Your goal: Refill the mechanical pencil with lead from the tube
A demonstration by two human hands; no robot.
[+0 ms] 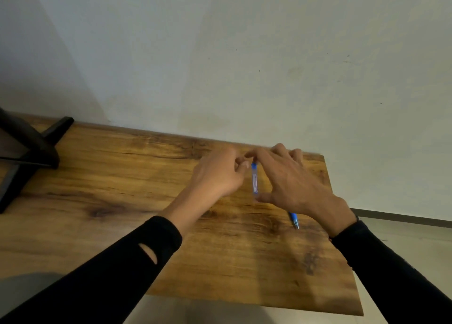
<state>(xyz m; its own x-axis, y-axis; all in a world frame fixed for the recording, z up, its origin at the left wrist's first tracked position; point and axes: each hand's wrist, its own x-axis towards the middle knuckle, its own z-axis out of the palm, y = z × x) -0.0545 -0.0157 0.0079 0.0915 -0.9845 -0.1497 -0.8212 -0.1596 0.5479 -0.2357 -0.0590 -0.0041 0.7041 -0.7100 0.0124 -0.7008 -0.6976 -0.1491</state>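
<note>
Standing upright between both hands, the slim clear-blue plastic lead tube (254,180) is pinched by the right hand (291,181) — left hand (220,174) fingers curl at its cap; the blue mechanical pencil (294,220) lies nearer on the wooden bench (122,176).

A wooden table (122,201) filled the lower frame. A blue pencil (294,220) was seen lying at its right side, a black stand (31,150) at upper left.
</note>
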